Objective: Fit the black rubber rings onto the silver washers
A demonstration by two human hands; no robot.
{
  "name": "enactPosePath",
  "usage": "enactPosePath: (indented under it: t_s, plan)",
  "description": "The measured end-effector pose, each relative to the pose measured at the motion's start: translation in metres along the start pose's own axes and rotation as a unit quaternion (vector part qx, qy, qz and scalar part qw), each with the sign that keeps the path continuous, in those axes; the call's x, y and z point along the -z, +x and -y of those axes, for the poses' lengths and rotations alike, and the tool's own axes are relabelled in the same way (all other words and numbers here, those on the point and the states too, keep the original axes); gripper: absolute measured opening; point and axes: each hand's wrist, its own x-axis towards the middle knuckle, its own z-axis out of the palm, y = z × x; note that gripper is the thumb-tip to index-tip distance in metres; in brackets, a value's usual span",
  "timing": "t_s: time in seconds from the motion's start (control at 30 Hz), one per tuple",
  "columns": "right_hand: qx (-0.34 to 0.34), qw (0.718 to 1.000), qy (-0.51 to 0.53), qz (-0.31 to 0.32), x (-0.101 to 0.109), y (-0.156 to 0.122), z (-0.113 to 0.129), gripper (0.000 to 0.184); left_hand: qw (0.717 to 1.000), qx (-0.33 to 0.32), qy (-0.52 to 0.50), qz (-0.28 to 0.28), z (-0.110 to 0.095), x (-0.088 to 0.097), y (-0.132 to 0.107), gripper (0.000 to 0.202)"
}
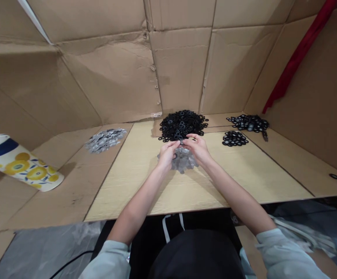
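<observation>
My left hand (167, 153) and my right hand (198, 149) meet at the middle of the work surface. Both are closed, fingertips pinching a small grey disc (181, 142) between them; its detail is too small to make out. A black ring shows by my left palm. Below the fingers lies a pile of thin, silvery clear discs (183, 162), partly covered by the hands. Just beyond the fingertips rises a large heap of black rubber rings (183, 124).
At left are a pile of silver discs (106, 140) and a flower-patterned tumbler (31, 164). Black rings with pale centres form two piles (234, 138) at right, near a small dark tool (265, 135). One ring (334, 176) lies far right. Cardboard walls (180, 62) enclose the surface.
</observation>
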Motion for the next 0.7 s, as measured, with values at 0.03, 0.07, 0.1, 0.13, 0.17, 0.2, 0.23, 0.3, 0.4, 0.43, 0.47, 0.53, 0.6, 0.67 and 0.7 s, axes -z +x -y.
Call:
enactPosePath:
  t_s: [0.03, 0.07, 0.1, 0.13, 0.17, 0.2, 0.23, 0.3, 0.4, 0.43, 0.47, 0.53, 0.6, 0.67, 0.7]
  plan:
    - [0.000, 1.000, 0.005, -0.006, 0.000, 0.000, 0.000, 0.041, 1.000, 0.001, 0.005, 0.002, 0.001, 0.000, -0.001, 0.037]
    - [-0.001, 1.000, 0.007, -0.011, 0.000, 0.000, 0.000, 0.040, 1.000, 0.002, 0.009, 0.006, 0.001, -0.001, -0.001, 0.036]
    - [-0.001, 1.000, 0.006, -0.016, -0.001, 0.000, 0.000, 0.040, 1.000, 0.003, 0.013, 0.010, 0.001, -0.002, -0.002, 0.035]
    - [-0.001, 1.000, 0.004, -0.019, -0.001, 0.000, 0.000, 0.039, 1.000, 0.004, 0.015, 0.013, 0.001, -0.002, -0.003, 0.034]
    - [0.000, 1.000, 0.001, -0.020, -0.001, 0.000, 0.000, 0.039, 1.000, 0.004, 0.017, 0.017, 0.001, -0.003, -0.003, 0.033]
    - [0.002, 1.000, -0.004, -0.019, -0.001, 0.000, 0.000, 0.038, 1.000, 0.003, 0.019, 0.022, 0.000, -0.004, -0.004, 0.030]
    - [0.005, 1.000, -0.010, -0.019, -0.001, -0.001, 0.000, 0.038, 0.999, 0.002, 0.021, 0.030, -0.001, -0.005, -0.005, 0.028]
    - [0.012, 0.999, -0.025, -0.019, -0.001, -0.001, 0.001, 0.039, 0.998, 0.003, 0.028, 0.050, -0.002, -0.006, -0.005, 0.022]
    - [0.018, 0.997, -0.075, -0.018, 0.001, 0.000, 0.003, 0.038, 0.996, 0.003, 0.060, 0.065, -0.002, -0.004, -0.003, 0.016]
    - [0.017, 0.995, -0.101, -0.011, 0.002, 0.001, 0.005, 0.036, 0.995, -0.015, 0.081, 0.057, -0.002, -0.002, -0.001, 0.016]
    - [0.013, 0.992, -0.128, -0.001, 0.003, 0.002, 0.005, 0.035, 0.992, -0.045, 0.105, 0.043, -0.002, -0.001, 0.000, 0.016]
    - [0.006, 0.983, -0.179, 0.029, 0.005, 0.003, 0.005, 0.031, 0.978, -0.130, 0.162, 0.015, -0.002, 0.003, 0.005, 0.017]
    - [0.018, 0.975, -0.217, 0.051, 0.008, 0.005, 0.003, 0.029, 0.955, -0.192, 0.227, 0.014, -0.003, 0.006, 0.008, 0.017]
    - [0.055, 0.963, -0.257, 0.063, 0.011, 0.007, -0.001, 0.029, 0.932, -0.208, 0.296, 0.035, -0.004, 0.009, 0.010, 0.019]
    - [0.076, 0.954, -0.281, 0.067, 0.012, 0.007, -0.002, 0.029, 0.920, -0.209, 0.329, 0.045, -0.005, 0.011, 0.011, 0.020]
